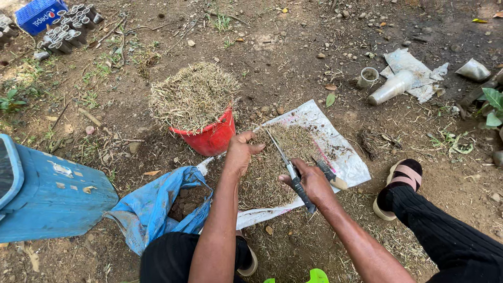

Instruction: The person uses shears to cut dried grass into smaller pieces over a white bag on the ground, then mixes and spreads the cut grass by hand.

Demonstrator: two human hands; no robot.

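Head view: you are crouching over a white sack sheet on the ground. Your right hand is clamped round the shears, blades pointing toward the sheet's far edge. Your left hand is resting, fingers curled, on the dry chopped grass at mid-sheet. Red bucket heaped just beyond. Judgement: keep left fingertips clear of the blades; feed small tufts.

Black trousers, striped sandal, bare forearms.
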